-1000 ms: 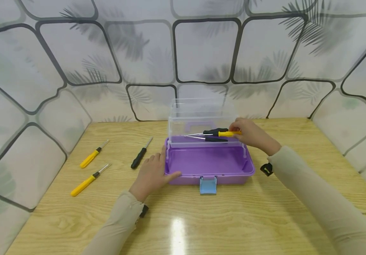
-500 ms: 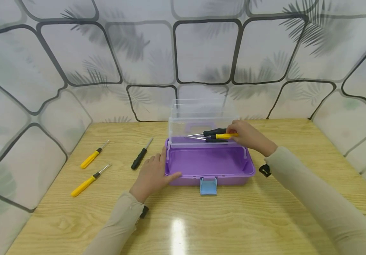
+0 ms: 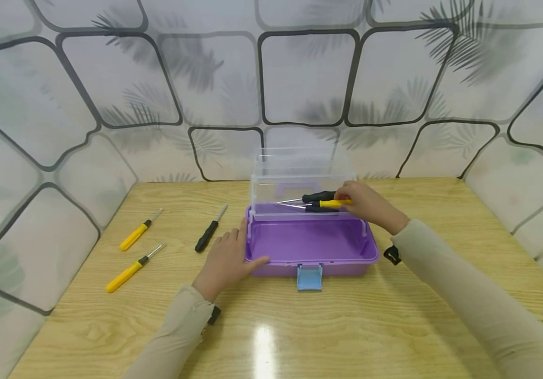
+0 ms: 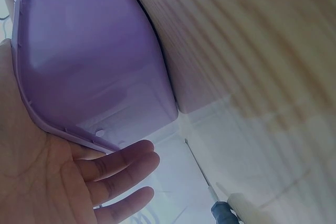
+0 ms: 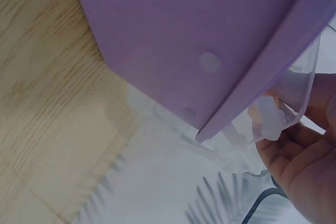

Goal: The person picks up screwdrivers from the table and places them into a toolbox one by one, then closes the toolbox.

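Note:
A purple toolbox (image 3: 311, 268) with a raised clear lid (image 3: 304, 163) stands on the table. My right hand (image 3: 366, 202) pinches the handle of a yellow screwdriver (image 3: 330, 203) at the clear tray behind the toolbox's front compartment. Two black screwdrivers lie there too, one black handle (image 3: 319, 197) behind the yellow one and one partly hidden in front. In the right wrist view, clear plastic partly covers my curled fingers (image 5: 286, 150). My left hand (image 3: 226, 258) rests against the toolbox's left side, thumb along the front rim, fingers extended in the left wrist view.
On the left of the wooden table (image 3: 271, 326) lie two yellow screwdrivers, one farther back (image 3: 134, 237) and one nearer (image 3: 129, 275). A black screwdriver (image 3: 208, 234) lies next to my left hand. The blue latch (image 3: 309, 278) hangs at the toolbox's front. A patterned wall covering stands behind.
My right hand has moved slightly left and down with the yellow screwdriver, lowering it among the black ones. My left hand has stayed at the toolbox.

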Demonstrator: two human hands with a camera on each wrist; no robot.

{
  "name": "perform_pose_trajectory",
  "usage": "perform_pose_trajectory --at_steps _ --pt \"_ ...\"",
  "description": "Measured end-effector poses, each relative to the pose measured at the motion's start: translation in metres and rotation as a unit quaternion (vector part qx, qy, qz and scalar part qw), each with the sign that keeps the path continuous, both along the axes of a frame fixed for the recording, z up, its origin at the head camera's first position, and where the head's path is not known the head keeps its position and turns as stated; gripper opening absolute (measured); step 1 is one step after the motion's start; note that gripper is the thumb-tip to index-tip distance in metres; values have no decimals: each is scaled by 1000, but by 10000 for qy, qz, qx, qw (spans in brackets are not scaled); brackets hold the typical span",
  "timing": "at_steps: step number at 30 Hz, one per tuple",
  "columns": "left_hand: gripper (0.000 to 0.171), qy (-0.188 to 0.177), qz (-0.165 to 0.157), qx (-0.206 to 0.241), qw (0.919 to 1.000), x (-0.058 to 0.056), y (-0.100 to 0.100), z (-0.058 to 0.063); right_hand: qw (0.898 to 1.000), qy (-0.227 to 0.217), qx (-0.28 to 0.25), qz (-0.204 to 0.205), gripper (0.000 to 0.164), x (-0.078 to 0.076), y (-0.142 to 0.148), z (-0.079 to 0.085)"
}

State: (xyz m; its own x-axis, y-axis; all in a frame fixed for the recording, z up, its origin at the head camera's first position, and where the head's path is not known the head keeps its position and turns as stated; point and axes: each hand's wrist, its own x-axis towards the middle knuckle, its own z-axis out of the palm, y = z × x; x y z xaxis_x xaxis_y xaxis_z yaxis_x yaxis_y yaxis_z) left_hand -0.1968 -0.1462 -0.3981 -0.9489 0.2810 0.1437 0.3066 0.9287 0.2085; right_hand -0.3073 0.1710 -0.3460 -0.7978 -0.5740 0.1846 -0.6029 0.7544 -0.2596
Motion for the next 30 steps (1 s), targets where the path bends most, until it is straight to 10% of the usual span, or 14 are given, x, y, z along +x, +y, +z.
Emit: perform_pose_trajectory --at_steps 30 --pt "107 6 -10 42 10000 0 0 0 9996 -204 205 -43 29 -1 2 3"
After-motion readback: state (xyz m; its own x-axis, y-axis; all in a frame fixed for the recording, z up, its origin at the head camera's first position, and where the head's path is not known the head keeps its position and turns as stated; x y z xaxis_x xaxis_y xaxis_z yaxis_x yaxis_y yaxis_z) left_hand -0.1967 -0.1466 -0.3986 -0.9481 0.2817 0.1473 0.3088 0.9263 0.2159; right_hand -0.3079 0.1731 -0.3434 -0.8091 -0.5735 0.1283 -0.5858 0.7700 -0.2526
